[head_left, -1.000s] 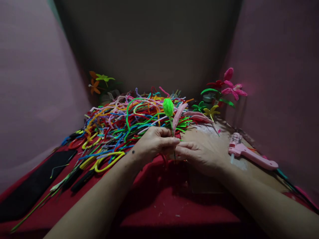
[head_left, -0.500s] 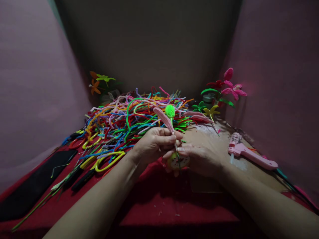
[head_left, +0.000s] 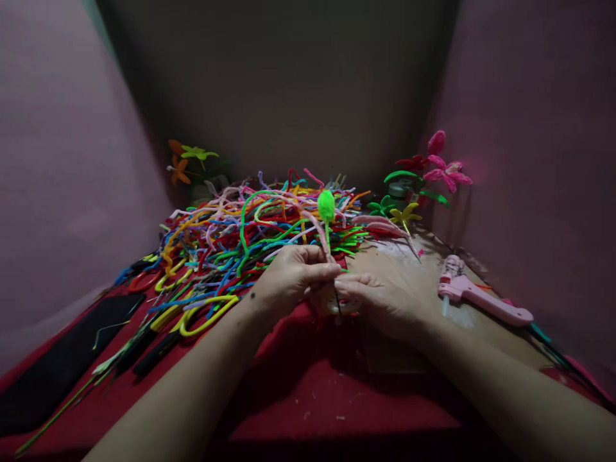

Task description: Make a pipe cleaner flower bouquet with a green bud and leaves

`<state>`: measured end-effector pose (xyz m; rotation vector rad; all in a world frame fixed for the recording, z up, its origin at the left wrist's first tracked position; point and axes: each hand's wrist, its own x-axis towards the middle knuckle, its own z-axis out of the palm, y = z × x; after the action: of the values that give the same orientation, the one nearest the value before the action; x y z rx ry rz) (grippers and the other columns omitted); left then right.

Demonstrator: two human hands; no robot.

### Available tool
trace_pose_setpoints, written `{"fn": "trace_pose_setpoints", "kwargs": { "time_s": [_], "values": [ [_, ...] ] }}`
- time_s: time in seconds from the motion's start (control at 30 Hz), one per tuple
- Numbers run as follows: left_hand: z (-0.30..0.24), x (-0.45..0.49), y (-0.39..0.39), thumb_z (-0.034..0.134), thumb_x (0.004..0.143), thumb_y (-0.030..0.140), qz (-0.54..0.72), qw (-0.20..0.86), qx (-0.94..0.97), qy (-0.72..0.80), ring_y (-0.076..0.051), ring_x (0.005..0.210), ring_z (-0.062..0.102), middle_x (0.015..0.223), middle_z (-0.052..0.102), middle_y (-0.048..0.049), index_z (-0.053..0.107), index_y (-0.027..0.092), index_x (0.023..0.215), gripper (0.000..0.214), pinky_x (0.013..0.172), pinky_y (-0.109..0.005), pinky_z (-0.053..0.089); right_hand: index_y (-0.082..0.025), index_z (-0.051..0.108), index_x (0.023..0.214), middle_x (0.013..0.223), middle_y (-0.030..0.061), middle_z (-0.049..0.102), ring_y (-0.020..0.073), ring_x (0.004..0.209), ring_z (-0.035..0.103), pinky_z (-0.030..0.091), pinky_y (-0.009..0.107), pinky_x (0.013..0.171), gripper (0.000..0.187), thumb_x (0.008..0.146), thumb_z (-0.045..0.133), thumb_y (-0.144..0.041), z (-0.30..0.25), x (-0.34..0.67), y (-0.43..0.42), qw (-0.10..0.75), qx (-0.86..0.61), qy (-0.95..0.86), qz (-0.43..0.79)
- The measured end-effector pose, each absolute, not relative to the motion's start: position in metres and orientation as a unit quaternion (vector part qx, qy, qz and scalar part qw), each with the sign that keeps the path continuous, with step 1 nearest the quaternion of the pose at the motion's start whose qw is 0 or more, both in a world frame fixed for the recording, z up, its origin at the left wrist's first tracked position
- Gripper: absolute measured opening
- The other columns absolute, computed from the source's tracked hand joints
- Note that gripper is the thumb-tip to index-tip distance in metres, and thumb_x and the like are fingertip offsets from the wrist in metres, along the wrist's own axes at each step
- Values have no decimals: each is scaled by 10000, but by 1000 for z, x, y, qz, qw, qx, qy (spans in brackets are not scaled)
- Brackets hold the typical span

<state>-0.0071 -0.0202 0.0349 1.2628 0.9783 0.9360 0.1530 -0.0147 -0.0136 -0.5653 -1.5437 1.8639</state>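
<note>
In the middle, my left hand [head_left: 308, 276] is closed, pinching the stem of a pipe-cleaner flower between thumb and fingers. A fuzzy bright green ball [head_left: 326, 206] tops this stem, and a pink petal [head_left: 315, 223] stands beside it to the left. My right hand [head_left: 385, 298] is closed just below and to the right, its thumb against the lower stem. A pale, round roll of tape [head_left: 345, 308] with holes in its core sits under the right fingers, partly hidden. The thin dark stem end [head_left: 337, 305] crosses in front of it.
A heap of colourful pipe cleaners [head_left: 260, 224] lies beyond my hands. Yellow-handled scissors [head_left: 209, 316] and a black flat object [head_left: 72, 359] are at left. A pink glue gun [head_left: 486, 298] rests on a board at right, near pink petals [head_left: 380, 226] and finished flowers [head_left: 447, 172].
The flower has turned in my fingers, so its pink petal now shows narrower, close beside the green ball. My hands have drawn nearer together and cover more of the roll.
</note>
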Motion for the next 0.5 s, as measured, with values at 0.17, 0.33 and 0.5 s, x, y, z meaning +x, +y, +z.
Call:
{"fn": "trace_pose_setpoints", "kwargs": {
  "time_s": [0.17,0.33,0.5],
  "values": [
    [36,-11,-19,707,659,270,382,643,540,385,-25,366,313,434,426,59,605,105,657,194,381,-175,217,-127,678,823,739,63,638,131,618,537,433,266,590,332,836,475,-389,-15,153,-13,314,-181,-572,736],
    [28,-13,-15,716,656,214,370,728,485,315,10,376,260,558,527,26,635,89,743,173,377,-149,231,-100,688,858,781,94,660,162,681,593,454,272,580,297,811,522,-340,-11,156,-15,271,-160,-559,767],
    [22,-12,-13,695,686,214,391,735,491,257,14,367,283,605,576,-1,655,92,802,173,383,-148,271,-125,704,922,794,74,675,150,693,607,459,289,651,234,777,604,-279,-15,158,-14,285,-170,-541,773]
  ]
}}
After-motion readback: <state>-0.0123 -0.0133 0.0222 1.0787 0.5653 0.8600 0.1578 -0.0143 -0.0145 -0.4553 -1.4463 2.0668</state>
